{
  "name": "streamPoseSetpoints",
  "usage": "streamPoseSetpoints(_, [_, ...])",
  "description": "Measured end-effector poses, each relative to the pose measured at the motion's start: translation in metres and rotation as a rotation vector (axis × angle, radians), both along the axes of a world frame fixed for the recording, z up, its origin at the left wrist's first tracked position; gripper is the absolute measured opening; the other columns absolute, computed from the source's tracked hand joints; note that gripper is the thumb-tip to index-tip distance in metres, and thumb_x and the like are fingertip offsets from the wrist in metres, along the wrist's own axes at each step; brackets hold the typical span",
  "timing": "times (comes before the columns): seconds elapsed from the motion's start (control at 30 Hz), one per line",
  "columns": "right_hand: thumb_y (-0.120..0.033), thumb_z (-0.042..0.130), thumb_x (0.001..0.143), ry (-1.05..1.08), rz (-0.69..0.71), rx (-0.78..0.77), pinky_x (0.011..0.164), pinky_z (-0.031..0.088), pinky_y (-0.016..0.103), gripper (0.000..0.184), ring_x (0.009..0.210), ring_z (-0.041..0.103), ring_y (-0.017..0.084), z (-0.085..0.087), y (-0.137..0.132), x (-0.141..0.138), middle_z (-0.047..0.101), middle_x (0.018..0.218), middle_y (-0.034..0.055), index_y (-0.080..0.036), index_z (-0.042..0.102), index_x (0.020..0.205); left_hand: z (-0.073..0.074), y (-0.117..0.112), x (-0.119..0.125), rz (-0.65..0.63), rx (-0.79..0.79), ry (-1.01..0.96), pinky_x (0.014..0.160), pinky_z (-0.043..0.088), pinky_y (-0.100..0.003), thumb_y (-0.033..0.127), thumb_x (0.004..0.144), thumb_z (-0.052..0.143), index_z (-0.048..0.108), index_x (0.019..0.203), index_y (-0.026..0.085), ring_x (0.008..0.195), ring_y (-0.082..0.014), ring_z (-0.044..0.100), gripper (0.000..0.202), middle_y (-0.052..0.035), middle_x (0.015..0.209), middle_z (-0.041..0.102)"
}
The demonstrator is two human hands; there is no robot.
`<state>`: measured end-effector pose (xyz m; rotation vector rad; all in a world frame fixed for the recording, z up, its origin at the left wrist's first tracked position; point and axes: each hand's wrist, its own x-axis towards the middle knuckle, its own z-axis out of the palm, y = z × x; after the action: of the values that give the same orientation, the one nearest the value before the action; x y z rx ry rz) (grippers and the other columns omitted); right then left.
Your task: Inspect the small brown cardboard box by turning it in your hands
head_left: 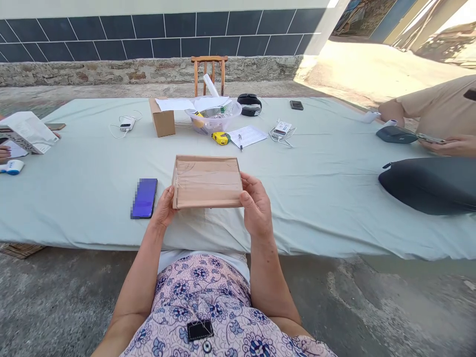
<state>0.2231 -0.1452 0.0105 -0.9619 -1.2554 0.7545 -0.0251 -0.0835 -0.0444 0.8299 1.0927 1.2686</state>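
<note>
Two containers are seen at the far side of the surface (316,163): a clear plastic bowl (213,119) and a small brown carton (162,118). Several small items are gathered in the bowl, too small to be named, and a white roll (210,84) is leaned out over its rim. Sheets of paper (186,103) are laid across the carton top and the bowl rim. A third container, a flat cardboard box (207,182), is sealed with brown tape, so its content is hidden.

The flat cardboard box is held by both hands above the near edge of the surface, in front of the body. Both forearms are raised from the lap, with the elbows bent. The left hand (164,206) is placed at the lower left corner, the thumb laid on the taped face. The right hand (256,206) is placed at the right edge, the thumb pressed on the lower right corner. The fingers of both hands are closed on the box, which lies between them with its broad face turned upward.

A purple phone (144,198) is laid on the surface just left of the left hand, without touching it. A yellow tape measure (220,138) is laid beyond the box, near the bowl.
</note>
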Motion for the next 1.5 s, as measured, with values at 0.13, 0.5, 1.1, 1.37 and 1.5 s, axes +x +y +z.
streamPoseSetpoints(0.13, [-0.071, 0.065, 0.089, -0.055, 0.047, 0.016, 0.093, 0.062, 0.043, 0.073, 0.122, 0.067, 0.028, 0.001, -0.004, -0.001, 0.066, 0.14, 0.0099, -0.037, 0.051, 0.152, 0.001, -0.002, 0.0, -0.06, -0.107, 0.025, 0.063, 0.056, -0.034, 0.065, 0.06, 0.086, 0.069, 0.108, 0.024, 0.083, -0.0247, 0.071, 0.065, -0.0063, 0.092, 0.078])
streamPoseSetpoints(0.5, [-0.064, 0.063, 0.093, -0.003, -0.18, -0.095, 0.067, 0.061, 0.028, 0.056, 0.093, 0.068, 0.018, -0.004, 0.006, 0.003, 0.07, 0.127, 0.0067, -0.036, 0.063, 0.142, 0.021, -0.015, 0.01, -0.235, -0.075, 0.156, 0.119, 0.047, -0.042, 0.052, 0.088, 0.067, 0.077, 0.109, 0.027, 0.138, -0.0274, 0.061, 0.034, -0.0007, 0.125, 0.08])
streamPoseSetpoints(1.1, [-0.065, 0.06, 0.094, 0.04, -0.089, -0.194, 0.088, 0.065, 0.04, 0.066, 0.129, 0.066, 0.03, -0.005, 0.012, -0.002, 0.063, 0.153, 0.0109, -0.029, 0.057, 0.15, 0.027, -0.026, 0.015, -0.366, 0.149, 0.066, 0.124, 0.045, -0.051, 0.061, 0.082, 0.081, 0.056, 0.154, 0.028, 0.151, -0.038, 0.05, 0.083, -0.0094, 0.158, 0.06])
streamPoseSetpoints(1.37, [-0.065, 0.072, 0.087, -0.112, 0.047, -0.238, 0.103, 0.061, 0.047, 0.071, 0.144, 0.056, 0.033, -0.009, 0.011, -0.004, 0.058, 0.16, 0.0085, -0.032, 0.061, 0.148, 0.028, -0.023, 0.025, -0.123, -0.076, -0.138, 0.121, 0.052, -0.047, 0.068, 0.081, 0.078, 0.073, 0.131, 0.025, 0.143, -0.0339, 0.061, 0.067, -0.008, 0.142, 0.073])
streamPoseSetpoints(1.5, [-0.07, 0.07, 0.087, -0.177, 0.149, -0.277, 0.109, 0.058, 0.053, 0.074, 0.148, 0.052, 0.036, -0.01, 0.009, 0.0, 0.057, 0.161, 0.0082, -0.033, 0.06, 0.15, 0.033, -0.022, 0.026, -0.025, -0.106, -0.208, 0.123, 0.051, -0.044, 0.063, 0.09, 0.072, 0.071, 0.136, 0.024, 0.145, -0.0301, 0.06, 0.06, -0.0074, 0.14, 0.074])
